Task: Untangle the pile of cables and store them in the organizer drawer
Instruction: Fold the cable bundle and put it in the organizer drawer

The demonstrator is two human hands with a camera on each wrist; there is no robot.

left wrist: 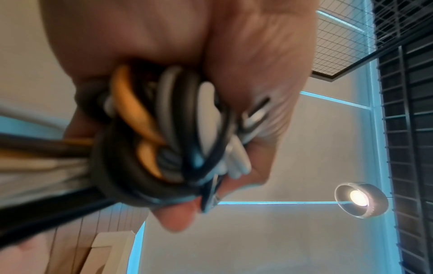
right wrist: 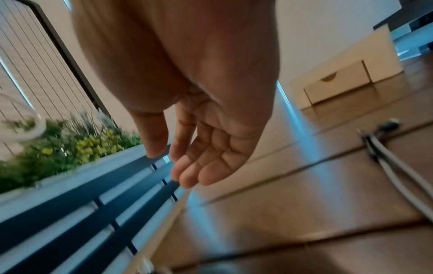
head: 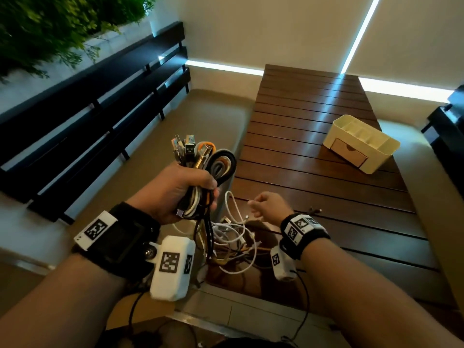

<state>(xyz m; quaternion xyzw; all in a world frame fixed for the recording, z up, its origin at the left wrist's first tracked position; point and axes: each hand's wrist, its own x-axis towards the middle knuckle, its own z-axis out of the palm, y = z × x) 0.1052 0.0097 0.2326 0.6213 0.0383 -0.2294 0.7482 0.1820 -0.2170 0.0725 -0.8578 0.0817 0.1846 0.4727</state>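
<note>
Left hand: the left hand [head: 184,190] is clenched round a bundle of gathered cables [head: 200,162], held up above the near end of the table; plug ends stick up out of the fist and loops of black, grey, white and orange cord bulge beside the thumb.
Left wrist view: the same bundle [left wrist: 168,133] fills the palm, blurred, with fingers wrapped round it.
Right hand: the right hand [head: 270,205] hangs just beside the bundle, fingers relaxed and holding nothing; the right wrist view shows the palm [right wrist: 211,111] bare and the fingers nearly straight.
Loose tangle: a knot of white cables [head: 233,237] with some dark and yellowish strands lies on the near edge of the slatted wooden table [head: 326,197], under and between the two hands. Strands run from the fist down into it, so the two lots look connected.
Stray cable: a dark cable end [head: 315,210] lies on the table by the right wrist.
Organizer: the cream desk organizer [head: 361,144] stands well apart, farther up the table to the right; its small drawer [head: 349,153] is shut and no cable is seen in it.
Progress: by my reading, part of the pile is gathered, the white tangle is not yet sorted, and nothing is stored. Opening the drawer and all the stowing remain.
Writing: no brand or readable text; only square black-and-white coded markers [head: 96,228] on the wrist bands and camera housings.
</note>
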